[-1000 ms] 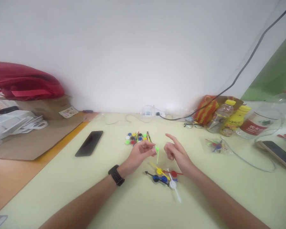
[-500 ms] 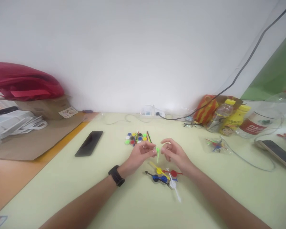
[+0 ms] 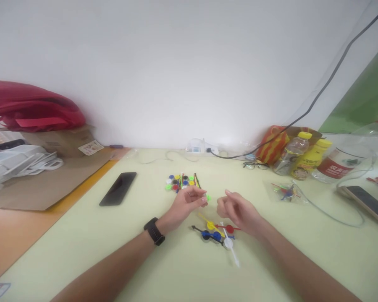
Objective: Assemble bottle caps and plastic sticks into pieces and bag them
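A small bright green plastic piece [image 3: 208, 197] is pinched between the thumb and fingers of my left hand [image 3: 189, 203], which is held above the table. Fingers partly hide it, and no long arrow shows on it now. To its right, apart from the piece, my right hand [image 3: 237, 211] is curled closed with the thumb on top; nothing shows in it. Below both hands lie arrow spinners with round hubs: a yellow one [image 3: 210, 225], a red one [image 3: 229, 229], a black one [image 3: 205, 235], a blue one [image 3: 217, 235] and a white one [image 3: 228, 243], some overlapping.
Behind my left hand lie several coloured discs [image 3: 175, 182] and loose arrows [image 3: 197, 180]. A black phone [image 3: 118, 188] is at left. To the right are a bag of small coloured parts [image 3: 285, 191], glasses [image 3: 255, 165], bottles [image 3: 311, 159] and another phone [image 3: 370, 203].
My right hand has drawn away to the right and its fingers have curled in. The green arrow that hung below my left fingertips no longer shows; only a small green part does.
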A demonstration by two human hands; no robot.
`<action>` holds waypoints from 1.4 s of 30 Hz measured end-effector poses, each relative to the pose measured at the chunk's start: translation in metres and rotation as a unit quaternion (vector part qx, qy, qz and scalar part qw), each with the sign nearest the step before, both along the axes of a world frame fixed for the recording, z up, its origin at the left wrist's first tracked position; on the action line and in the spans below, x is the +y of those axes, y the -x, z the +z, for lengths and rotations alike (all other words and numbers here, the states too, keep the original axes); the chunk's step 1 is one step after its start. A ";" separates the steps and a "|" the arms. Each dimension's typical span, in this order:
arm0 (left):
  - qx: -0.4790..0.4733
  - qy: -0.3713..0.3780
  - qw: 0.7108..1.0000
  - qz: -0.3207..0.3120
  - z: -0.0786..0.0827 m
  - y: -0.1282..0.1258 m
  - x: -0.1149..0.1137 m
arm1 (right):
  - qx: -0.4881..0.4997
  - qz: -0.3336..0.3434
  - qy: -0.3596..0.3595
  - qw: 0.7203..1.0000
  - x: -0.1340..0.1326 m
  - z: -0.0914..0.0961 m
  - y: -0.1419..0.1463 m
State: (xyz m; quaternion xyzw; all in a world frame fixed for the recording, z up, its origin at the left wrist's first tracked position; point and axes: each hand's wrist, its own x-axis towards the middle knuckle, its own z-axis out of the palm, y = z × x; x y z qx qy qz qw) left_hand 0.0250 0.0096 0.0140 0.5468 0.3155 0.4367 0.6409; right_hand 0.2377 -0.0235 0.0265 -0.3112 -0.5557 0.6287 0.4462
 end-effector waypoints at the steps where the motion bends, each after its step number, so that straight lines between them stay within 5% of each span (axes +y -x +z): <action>1: 0.000 0.000 1.000 0.002 0.000 0.000 0.000 | 0.004 0.033 -0.002 0.999 -0.001 0.002 -0.002; 3: 0.000 -0.003 1.000 0.005 0.001 0.000 0.000 | -0.010 0.026 -0.019 0.999 -0.001 0.003 -0.002; 8: -0.003 -0.011 1.000 -0.009 0.000 0.001 0.001 | -0.082 -0.119 -0.066 0.987 0.005 -0.010 0.009; 16: -0.010 -0.014 1.000 -0.019 -0.002 0.002 0.001 | -0.140 -0.138 -0.141 0.970 0.002 -0.016 0.011; 22: -0.012 -0.011 1.000 -0.012 -0.001 0.002 0.001 | -0.178 -0.205 -0.246 0.930 -0.002 -0.017 0.007; 28: -0.010 -0.008 1.000 -0.008 0.000 0.001 0.001 | -0.234 -0.103 -0.130 0.958 0.002 -0.015 0.004; 36: -0.022 -0.003 1.000 -0.012 -0.001 0.001 0.001 | -0.136 -0.196 -0.145 0.960 0.001 -0.011 0.009; 42: -0.022 -0.001 1.000 0.000 0.001 0.000 0.001 | -0.138 -0.115 -0.078 0.981 0.006 -0.013 0.001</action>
